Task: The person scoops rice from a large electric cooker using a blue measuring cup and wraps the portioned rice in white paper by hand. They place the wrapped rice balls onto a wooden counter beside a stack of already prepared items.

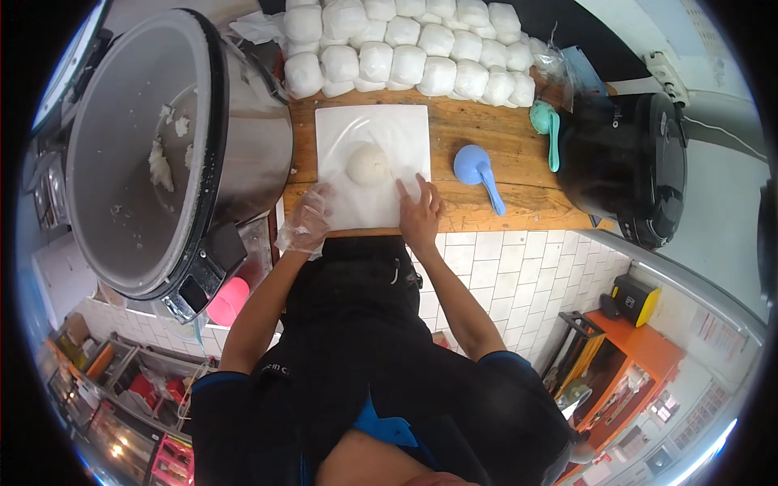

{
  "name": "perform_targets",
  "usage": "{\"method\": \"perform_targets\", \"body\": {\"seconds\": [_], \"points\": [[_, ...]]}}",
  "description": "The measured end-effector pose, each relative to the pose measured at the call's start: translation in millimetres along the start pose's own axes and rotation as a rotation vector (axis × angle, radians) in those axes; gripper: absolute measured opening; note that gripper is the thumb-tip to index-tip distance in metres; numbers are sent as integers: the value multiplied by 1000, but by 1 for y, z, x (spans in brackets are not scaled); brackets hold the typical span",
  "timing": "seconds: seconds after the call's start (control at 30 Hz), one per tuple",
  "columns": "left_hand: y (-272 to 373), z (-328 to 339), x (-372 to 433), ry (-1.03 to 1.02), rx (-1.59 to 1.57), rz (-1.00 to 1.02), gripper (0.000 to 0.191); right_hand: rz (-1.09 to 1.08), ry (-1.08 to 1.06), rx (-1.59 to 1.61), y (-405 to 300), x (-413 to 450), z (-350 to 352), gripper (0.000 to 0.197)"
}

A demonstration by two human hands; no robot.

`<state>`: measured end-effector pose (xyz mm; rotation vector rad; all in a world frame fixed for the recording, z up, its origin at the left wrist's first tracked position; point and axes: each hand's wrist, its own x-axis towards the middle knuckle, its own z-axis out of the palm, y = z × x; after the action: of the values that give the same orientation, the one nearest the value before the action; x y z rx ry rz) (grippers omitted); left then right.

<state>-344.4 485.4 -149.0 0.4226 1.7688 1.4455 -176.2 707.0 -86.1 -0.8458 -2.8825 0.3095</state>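
A rounded mound of white rice [368, 164] sits on a square sheet of white wrapping paper [340, 124] before me. My left hand [309, 220], in a loose clear plastic glove, is at the paper's lower left edge. The glove blurs its fingers, so whether they pinch the paper is unclear. On the lower right side of the paper rests my bare right hand [420, 212], fingers spread and holding nothing. To the right, a blue round scoop [472, 164] lies upside down on the wooden table [523, 188], its handle towards me.
Several white paper-wrapped parcels [407, 64] are stacked along the back. A large steel pot [258, 140] with rice scraps inside stands tilted at left, a pink container [228, 302] below it. At right are a green scoop [543, 118] and a black rice cooker [608, 158].
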Motion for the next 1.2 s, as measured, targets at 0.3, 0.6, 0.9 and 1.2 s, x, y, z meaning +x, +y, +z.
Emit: {"method": "perform_targets", "body": {"seconds": [0.3, 0.6, 0.9, 1.2], "points": [[4, 5, -7, 24, 25, 5, 51, 185, 261, 305, -5, 10, -9, 11], [116, 39, -23, -101, 1075, 285, 53, 527, -103, 1047, 21, 23, -35, 20], [64, -13, -12, -113, 681, 278, 38, -19, -125, 625, 40, 7, -40, 54], [71, 14, 10, 313, 780, -179, 28, 449, -382, 346, 37, 40, -12, 17]]}}
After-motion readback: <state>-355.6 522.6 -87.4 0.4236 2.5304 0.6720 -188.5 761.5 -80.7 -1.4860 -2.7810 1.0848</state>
